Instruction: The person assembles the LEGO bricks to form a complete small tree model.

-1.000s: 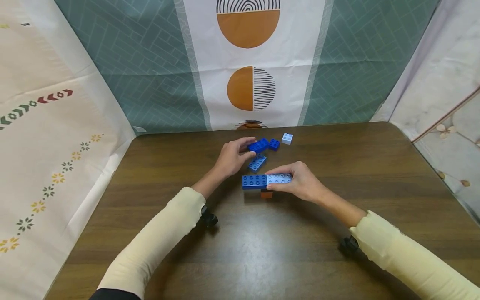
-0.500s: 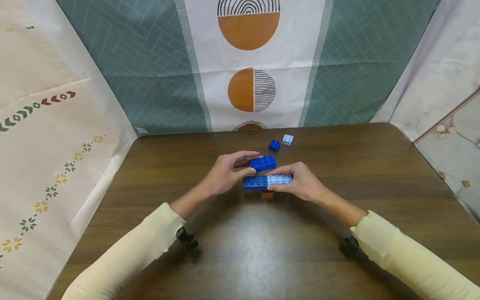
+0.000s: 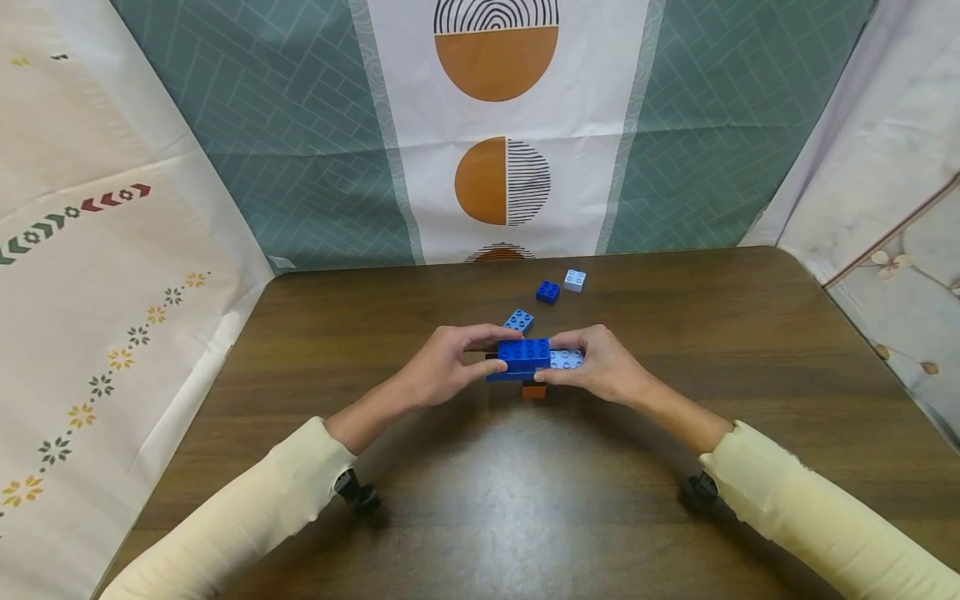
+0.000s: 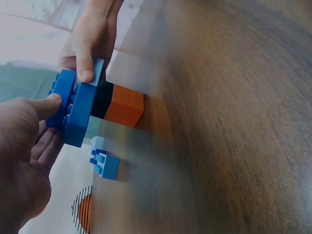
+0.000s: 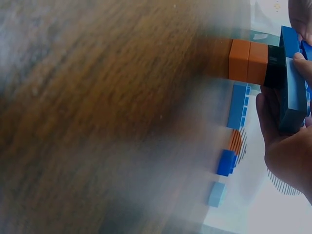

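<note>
My left hand (image 3: 442, 367) pinches a bright blue building brick (image 3: 523, 353) between thumb and fingers. That brick is just above the studs of a medium blue brick (image 4: 80, 114); a narrow gap shows in the left wrist view. End to end with the medium blue brick lies a light blue brick (image 3: 568, 358), which my right hand (image 3: 603, 367) grips by its sides. Both sit across the top of a small tower: a black brick (image 4: 102, 99) above orange bricks (image 4: 126, 105). In the head view the held brick hides most of the medium blue one.
Behind the tower lies a loose blue brick (image 3: 519, 320) on the wooden table (image 3: 360, 317). Farther back are a small dark blue brick (image 3: 548, 292) and a small pale blue brick (image 3: 574, 280). A patterned cloth (image 3: 300, 150) hangs behind the table's back edge.
My left hand has carried the bright blue brick from beside the small dark blue brick, toward me and slightly right, over the tower. My right hand keeps its grip in place.
</note>
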Tool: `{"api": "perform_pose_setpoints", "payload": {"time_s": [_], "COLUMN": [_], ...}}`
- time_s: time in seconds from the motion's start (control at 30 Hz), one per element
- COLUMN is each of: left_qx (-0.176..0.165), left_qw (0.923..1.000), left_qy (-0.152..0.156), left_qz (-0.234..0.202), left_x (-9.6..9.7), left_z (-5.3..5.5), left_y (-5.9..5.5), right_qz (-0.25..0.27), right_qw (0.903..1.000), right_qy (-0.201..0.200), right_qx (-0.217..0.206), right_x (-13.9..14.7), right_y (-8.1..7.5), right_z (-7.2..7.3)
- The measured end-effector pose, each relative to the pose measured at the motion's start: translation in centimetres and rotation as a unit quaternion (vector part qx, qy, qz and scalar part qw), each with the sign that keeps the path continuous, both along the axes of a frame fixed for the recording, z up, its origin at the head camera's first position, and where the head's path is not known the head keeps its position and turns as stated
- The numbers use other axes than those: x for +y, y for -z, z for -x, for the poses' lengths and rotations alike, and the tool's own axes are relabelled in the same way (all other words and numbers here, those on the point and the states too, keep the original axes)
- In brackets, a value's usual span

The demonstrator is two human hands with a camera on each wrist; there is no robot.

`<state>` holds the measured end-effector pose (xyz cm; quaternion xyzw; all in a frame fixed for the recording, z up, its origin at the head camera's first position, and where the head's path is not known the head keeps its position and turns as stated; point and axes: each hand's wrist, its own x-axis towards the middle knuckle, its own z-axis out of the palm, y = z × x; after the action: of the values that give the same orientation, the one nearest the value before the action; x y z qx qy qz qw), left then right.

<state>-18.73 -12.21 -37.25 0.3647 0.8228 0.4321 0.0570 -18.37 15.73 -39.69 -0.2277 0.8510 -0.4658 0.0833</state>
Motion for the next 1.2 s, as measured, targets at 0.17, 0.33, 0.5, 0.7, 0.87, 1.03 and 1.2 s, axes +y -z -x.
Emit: {"api": "perform_pose_setpoints", "payload": {"time_s": [0.17,0.33,0.5,0.7,0.87,1.03,1.2], "left_qx": [0.008,0.012,0.022,0.025,0.037,0.057,0.066], "left_qw": [0.9998,0.9997,0.9996,0.9992,0.9985,0.9966,0.9949], "left_qy": [0.008,0.015,0.012,0.003,0.000,-0.005,-0.009], "left_qz": [0.015,0.014,0.015,0.032,0.040,0.060,0.076], "left_x": [-0.14,-0.18,-0.16,0.07,0.25,0.28,0.32], "left_z": [-0.13,-0.10,-0.04,-0.20,-0.36,-0.48,-0.52], "left_y": [-0.10,-0.16,0.02,0.10,0.04,-0.20,-0.38], "right_qz": [-0.006,-0.011,-0.011,-0.004,-0.004,-0.011,-0.004], "right_qw": [0.9999,0.9998,0.9996,0.9996,0.9995,0.9992,0.9991], "right_qy": [0.004,0.003,-0.002,-0.002,-0.002,-0.004,-0.016], "right_qx": [0.010,0.016,0.027,0.027,0.032,0.038,0.040], "right_x": [-0.03,-0.12,-0.22,-0.21,-0.19,-0.10,0.20], "right_y": [0.04,-0.01,-0.10,0.08,0.14,0.23,0.24], "right_z": [-0.07,-0.12,-0.23,-0.21,-0.24,-0.18,-0.04]}}
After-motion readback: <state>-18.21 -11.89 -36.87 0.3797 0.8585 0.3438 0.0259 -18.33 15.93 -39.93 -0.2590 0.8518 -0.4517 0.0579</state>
